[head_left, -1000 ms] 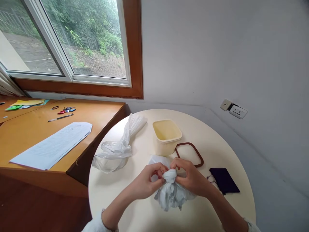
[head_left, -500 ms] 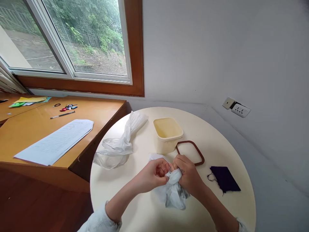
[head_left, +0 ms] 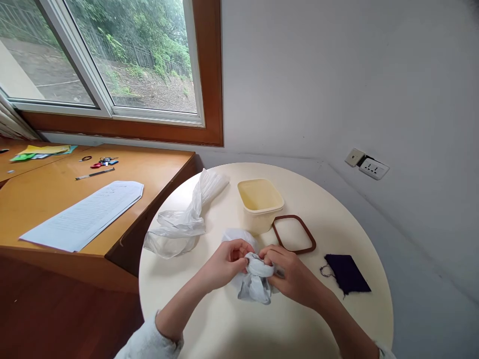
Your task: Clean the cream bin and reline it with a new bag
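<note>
A white plastic bag (head_left: 258, 281), twisted into a knot or loop, is between my two hands over the round table (head_left: 209, 324). The fingers of my left hand (head_left: 232, 259) pinch the bag on its left side. On the right, my right hand (head_left: 290, 271) grips the same knotted part with bent fingers. Behind my hands, a paler part of the bag bulges out on the tabletop. Just beyond stands a cream plastic container (head_left: 260, 207) without a lid on it. A brown, square-cornered frame (head_left: 309, 239) with a transparent or hollow middle lies beside it.
Another crumpled clear plastic bag (head_left: 183, 222) lies on the table's left. A dark purple cloth (head_left: 348, 274) with frayed threads is at the right. On the wooden desk (head_left: 157, 164) are paper sheets (head_left: 86, 214), a pen (head_left: 95, 173) and keys (head_left: 105, 162). A wall socket (head_left: 373, 168) is behind.
Both hands and the knotted bag have shifted slightly left. The knotted loop shows more plainly between the fingers, and the bag's loose end has moved left and up.
</note>
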Available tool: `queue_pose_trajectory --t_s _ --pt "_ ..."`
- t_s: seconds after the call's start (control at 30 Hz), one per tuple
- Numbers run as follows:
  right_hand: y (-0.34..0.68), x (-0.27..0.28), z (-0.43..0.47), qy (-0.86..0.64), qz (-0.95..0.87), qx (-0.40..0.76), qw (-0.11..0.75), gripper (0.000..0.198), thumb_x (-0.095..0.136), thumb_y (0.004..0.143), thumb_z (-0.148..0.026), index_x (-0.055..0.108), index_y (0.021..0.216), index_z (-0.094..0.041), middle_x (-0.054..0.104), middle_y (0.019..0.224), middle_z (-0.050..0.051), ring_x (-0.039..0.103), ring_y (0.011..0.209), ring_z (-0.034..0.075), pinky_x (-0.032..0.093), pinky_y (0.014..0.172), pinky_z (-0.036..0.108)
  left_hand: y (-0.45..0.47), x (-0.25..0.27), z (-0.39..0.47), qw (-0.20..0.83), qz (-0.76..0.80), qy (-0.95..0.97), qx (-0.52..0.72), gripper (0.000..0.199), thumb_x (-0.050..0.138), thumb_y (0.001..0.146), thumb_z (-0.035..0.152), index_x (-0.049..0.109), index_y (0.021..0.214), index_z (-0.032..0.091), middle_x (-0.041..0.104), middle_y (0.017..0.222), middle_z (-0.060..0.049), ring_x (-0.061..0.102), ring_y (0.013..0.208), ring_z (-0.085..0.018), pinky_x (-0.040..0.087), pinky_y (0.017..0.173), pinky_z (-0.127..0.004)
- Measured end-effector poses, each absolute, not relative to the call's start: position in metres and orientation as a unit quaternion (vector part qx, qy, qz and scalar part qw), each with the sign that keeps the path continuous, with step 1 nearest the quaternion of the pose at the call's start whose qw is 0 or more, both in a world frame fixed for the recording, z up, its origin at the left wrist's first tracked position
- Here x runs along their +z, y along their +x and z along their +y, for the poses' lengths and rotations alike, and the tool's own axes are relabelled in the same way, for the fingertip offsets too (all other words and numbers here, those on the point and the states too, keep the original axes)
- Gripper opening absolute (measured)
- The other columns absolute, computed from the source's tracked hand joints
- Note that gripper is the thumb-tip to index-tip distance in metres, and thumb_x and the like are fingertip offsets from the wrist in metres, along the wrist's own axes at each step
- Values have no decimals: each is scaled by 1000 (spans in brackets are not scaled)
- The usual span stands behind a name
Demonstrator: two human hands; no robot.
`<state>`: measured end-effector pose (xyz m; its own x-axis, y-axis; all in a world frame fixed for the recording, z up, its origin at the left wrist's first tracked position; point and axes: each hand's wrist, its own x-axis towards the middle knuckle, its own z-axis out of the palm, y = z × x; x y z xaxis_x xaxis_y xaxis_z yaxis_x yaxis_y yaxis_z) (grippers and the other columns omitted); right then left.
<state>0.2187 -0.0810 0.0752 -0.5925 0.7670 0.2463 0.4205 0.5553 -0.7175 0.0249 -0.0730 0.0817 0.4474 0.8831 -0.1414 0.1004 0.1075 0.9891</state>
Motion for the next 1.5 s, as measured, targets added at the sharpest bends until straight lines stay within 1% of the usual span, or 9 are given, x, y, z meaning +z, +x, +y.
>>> queue_pose_trajectory --t_s 0.27,0.43,0.57,0.7,0.83,1.07,1.2,1.37,1.5 --pt "206 73 -81 -357 -829 306 303 23 45 67 1 37 69 -21 53 80 1 49 73 14 38 65 25 14 107 -69 547 402 713 178 13 52 71 15 52 83 18 42 61 6 38 55 -8 31 49 -19" --pt "212 83 -81 -335 -827 348 286 24 47 67 1 39 71 -21 54 88 2 50 79 14 39 68 24 13 97 -67 584 381 678 231 3 50 76 17 47 76 18 43 62 5 42 56 -9 34 51 -21" --pt "218 89 -81 -317 -834 379 246 21 53 68 -2 42 70 -20 53 87 1 49 79 13 38 71 24 13 85 -67 622 353 626 311 12 54 80 25 46 77 16 43 64 4 40 57 -8 33 53 -21" --pt "219 83 -80 -328 -817 412 234 19 66 68 -19 48 75 -19 51 83 0 44 72 12 38 66 24 15 78 -70 637 344 558 404 18 58 79 29 46 78 16 43 64 4 39 58 -7 31 52 -19" --pt "217 73 -81 -366 -762 458 274 7 55 73 -14 50 76 -18 48 77 -2 39 64 10 34 57 22 12 81 -70 680 325 543 370 18 61 76 26 46 78 17 47 66 4 46 58 -8 36 56 -21" --pt "208 72 -82 -372 -750 468 284 25 53 70 -14 31 60 -19 30 57 -7 24 54 7 20 47 22 13 95 -69 685 370 584 228 24 52 81 41 53 83 17 47 64 3 45 56 -9 40 51 -20" --pt "203 69 -83 -409 -751 410 318 30 51 68 -10 25 59 -20 25 55 -7 22 54 7 18 47 22 15 89 -69 639 397 600 271 25 55 79 40 53 75 15 48 63 3 43 56 -8 37 48 -18" --pt "201 74 -88 -385 -743 427 342 8 52 74 -13 47 75 -19 48 81 -1 43 70 11 37 63 22 19 79 -70 558 470 557 398 29 55 78 42 48 69 16 45 58 4 40 52 -8 34 47 -19" --pt "197 73 -90 -384 -733 427 366 16 63 71 -23 48 76 -18 47 99 4 48 82 14 41 73 25 25 73 -73 529 500 506 463 31 56 77 43 45 68 16 45 55 5 40 50 -8 34 46 -19"
